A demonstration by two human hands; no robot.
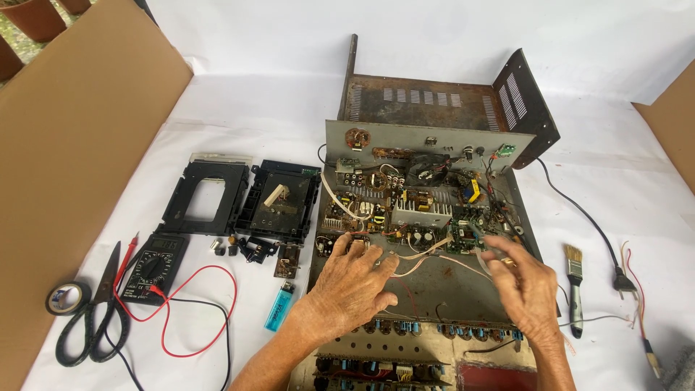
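Opened grey metal amplifier chassis (434, 286) on the white-covered bench (239, 116), left hand (355, 286) resting loosely curled on pale loose wires (427, 253), right hand (525, 286) pinching a wire end; tugging could likely snap brittle solder joints.

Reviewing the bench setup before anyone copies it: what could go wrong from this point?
1. Both hands, left hand and right hand, are among the loose wires inside the open chassis; a tug might break a solder joint.
2. The small loose parts lie unboxed on the white sheet and could roll away.
3. The multimeter leads loop near the scissors and may snag.
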